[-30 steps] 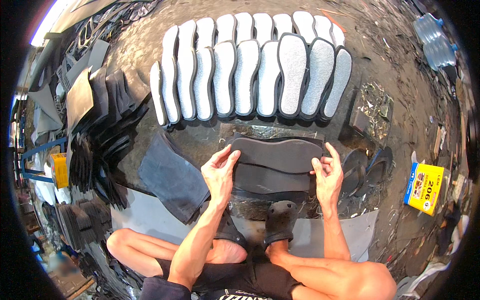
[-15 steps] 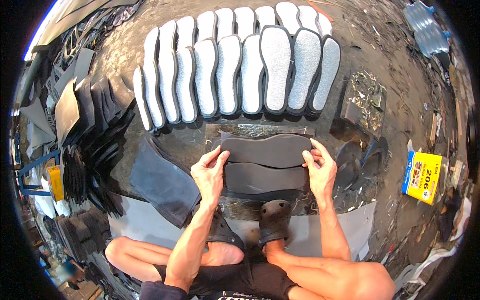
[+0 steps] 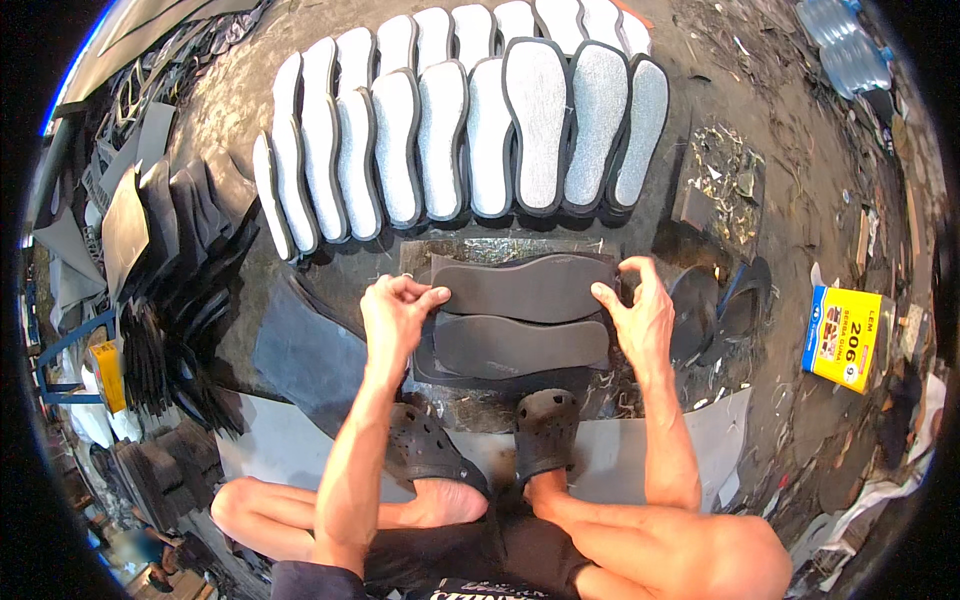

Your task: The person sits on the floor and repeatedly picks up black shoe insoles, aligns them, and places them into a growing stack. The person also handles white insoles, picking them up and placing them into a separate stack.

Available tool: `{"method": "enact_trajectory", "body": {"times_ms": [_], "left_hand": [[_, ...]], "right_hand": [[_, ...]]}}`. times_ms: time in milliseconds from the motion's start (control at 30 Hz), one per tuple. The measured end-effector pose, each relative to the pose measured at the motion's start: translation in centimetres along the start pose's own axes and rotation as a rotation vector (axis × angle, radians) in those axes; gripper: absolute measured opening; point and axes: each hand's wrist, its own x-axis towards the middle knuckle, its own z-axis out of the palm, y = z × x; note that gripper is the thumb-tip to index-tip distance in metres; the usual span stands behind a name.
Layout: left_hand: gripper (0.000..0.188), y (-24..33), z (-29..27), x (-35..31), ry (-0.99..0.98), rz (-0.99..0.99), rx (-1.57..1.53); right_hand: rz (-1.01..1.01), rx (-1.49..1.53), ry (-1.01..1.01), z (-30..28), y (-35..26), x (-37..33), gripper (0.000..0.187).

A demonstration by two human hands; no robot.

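Two dark grey foam sole pieces lie lengthwise side by side in front of me, an upper sole (image 3: 525,287) and a nearer sole (image 3: 520,346). They rest on dark sheet material (image 3: 560,380). My left hand (image 3: 395,322) is at the left end of the upper sole, its thumb tip by the edge and its other fingers curled but not gripping the piece. At the opposite end is my right hand (image 3: 640,312), its thumb beside the sole's tip and its index finger arched away. Nothing is held between its fingers.
Rows of stacked soles with whitish tops (image 3: 490,140) stand beyond. Left are a dark sheet stack (image 3: 300,345) and bundled dark sheets (image 3: 180,270). Right are sandals (image 3: 695,310), a scrap-covered block (image 3: 725,190), a yellow can (image 3: 848,338) and clear bottles (image 3: 845,50).
Both hands have loosened from the ends of the upper sole, which now lies flat above the nearer one. My left hand has drawn a little leftward. The whole view has shifted slightly.
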Motion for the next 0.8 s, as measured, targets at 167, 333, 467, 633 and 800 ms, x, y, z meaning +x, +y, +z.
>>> {"method": "enact_trajectory", "body": {"times_ms": [167,333,467,633,800], "left_hand": [[0.033,-1.3,0.8,0.4,-0.070,0.010,-0.140],[0.031,-2.1,3.6,-4.0,0.010,-0.075,-0.772],[0.042,1.5,0.3,-6.9,-0.079,-0.211,-1.127],[0.031,2.4,-5.6,-9.0,-0.181,-0.126,-1.118],[0.024,2.5,-10.9,-12.5,0.091,-0.080,-1.143]], "right_hand": [[0.057,0.152,-0.131,0.3,2.6,0.1,0.070],[0.165,0.458,-0.070,1.9,4.0,-2.1,0.063],[0.275,1.005,-0.374,-0.2,6.4,-1.6,0.077],[0.220,1.158,-0.567,-2.0,8.3,-0.8,0.037],[0.033,0.971,-0.434,-1.0,-2.3,-1.4,0.027]]}}
